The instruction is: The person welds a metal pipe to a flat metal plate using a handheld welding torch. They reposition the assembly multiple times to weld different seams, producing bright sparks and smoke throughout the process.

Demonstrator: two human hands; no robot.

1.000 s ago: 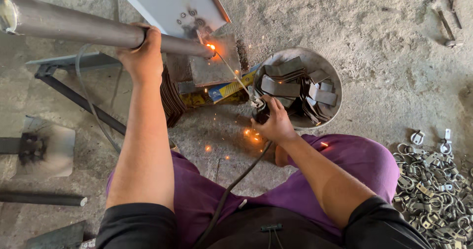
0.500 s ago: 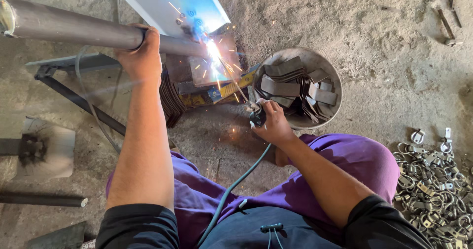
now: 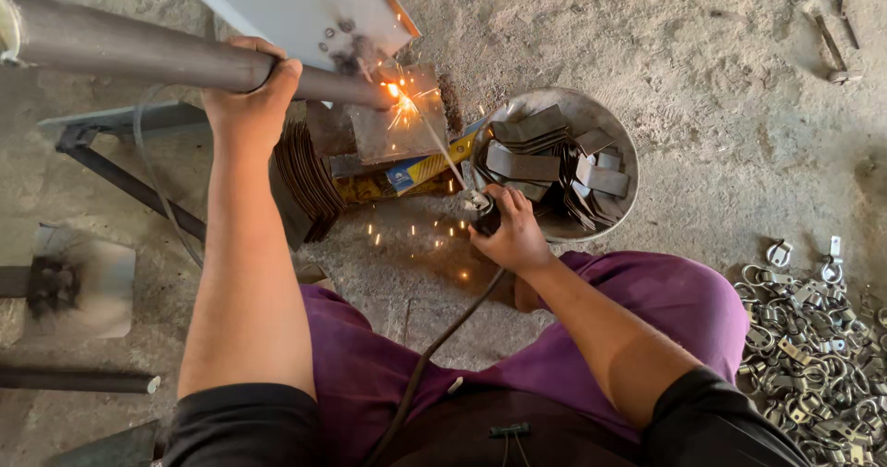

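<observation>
A: Compared with half a second ago, the bright flash by the pipe end became smaller. Now there is only a small orange spark point, and the thin welding rod (image 3: 434,144) reaches up to it again. The hands are almost in the same places.

B: What is nearest to the person?

A: The purple trousers (image 3: 647,310) over the knees, and a dark cable (image 3: 434,356) that runs between them to the right hand (image 3: 513,236). This hand is closed around the dark electrode holder (image 3: 482,210). On the right, on the floor, lies a heap of small grey metal rings and clips (image 3: 813,338).

B: And further away?

A: The left hand (image 3: 249,97) is wrapped over the long dark steel pipe (image 3: 129,51) and keeps it steady. The pipe end meets a small flat steel plate (image 3: 397,121), and there the sparks come out. Beside it stands a round metal basin (image 3: 619,144) full of dark flat steel pieces (image 3: 545,162).

B: How far is the work?

A: I judge the joint is in the middle of welding. Many pieces in the basin look not yet used, so much is left, I think.
</observation>
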